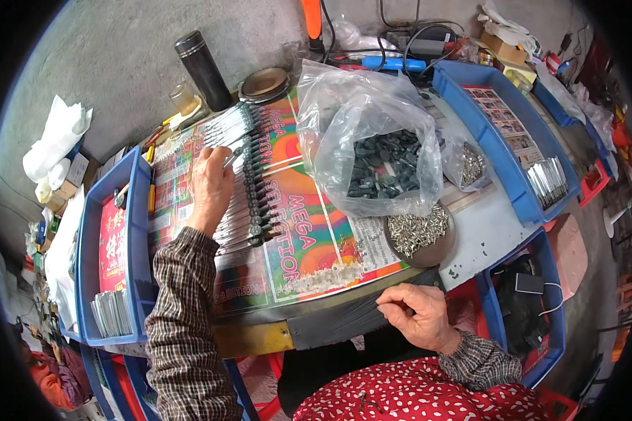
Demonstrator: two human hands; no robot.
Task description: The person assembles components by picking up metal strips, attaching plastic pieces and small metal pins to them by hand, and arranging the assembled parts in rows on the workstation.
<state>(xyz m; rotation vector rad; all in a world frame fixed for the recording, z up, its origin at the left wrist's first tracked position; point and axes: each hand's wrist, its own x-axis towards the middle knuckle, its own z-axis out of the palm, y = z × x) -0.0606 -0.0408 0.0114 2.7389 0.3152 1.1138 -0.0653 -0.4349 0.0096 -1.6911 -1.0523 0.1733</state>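
My left hand (211, 188) reaches over a row of thin silver rods with dark ends (257, 198) laid side by side on the colourful printed sheet (309, 217). Its thumb and fingers are closed on one rod with a dark end (233, 157), above the others. By the table's front edge, my right hand (421, 317) is curled with thumb and fingertips together; anything inside is too small or hidden to see. Just beyond it stands a round dish (439, 254) heaped with small silver metal pieces (416, 231). A clear plastic bag (323, 151) holds many dark pieces (383, 168).
Blue trays (142, 231) with silver rods flank the table, another blue tray (451, 74) at right. A black flask (202, 70) and a round lidded tin (264, 84) stand at the back. Pale granules (326, 278) lie near the front edge. A blue bin (551, 316) sits lower right.
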